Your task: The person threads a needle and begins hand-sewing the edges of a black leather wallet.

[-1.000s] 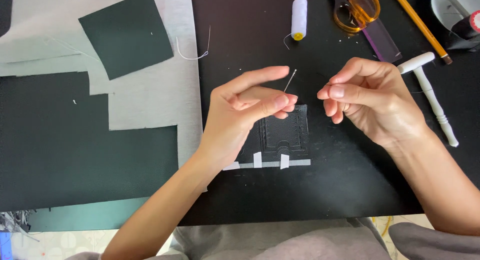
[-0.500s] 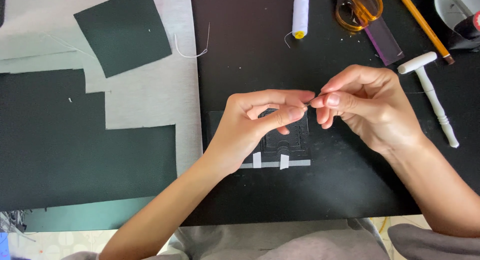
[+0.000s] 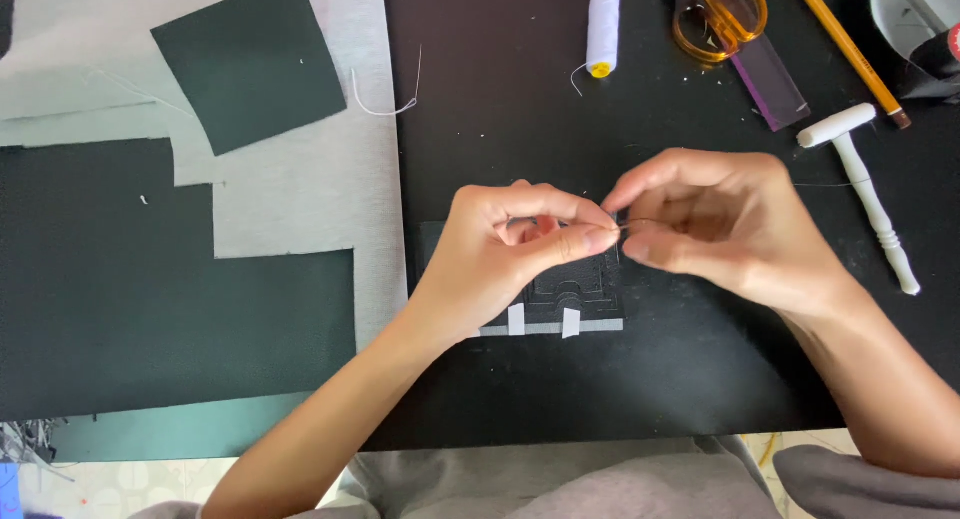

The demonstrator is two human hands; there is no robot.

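Now the left hand [image 3: 510,254] and right hand [image 3: 715,224] have closed together, fingertips pinching a needle [image 3: 618,222].

The left hand [image 3: 510,249] and right hand [image 3: 720,229] are pinching a thin sewing needle [image 3: 618,222] together above a small dark fabric piece [image 3: 590,289].
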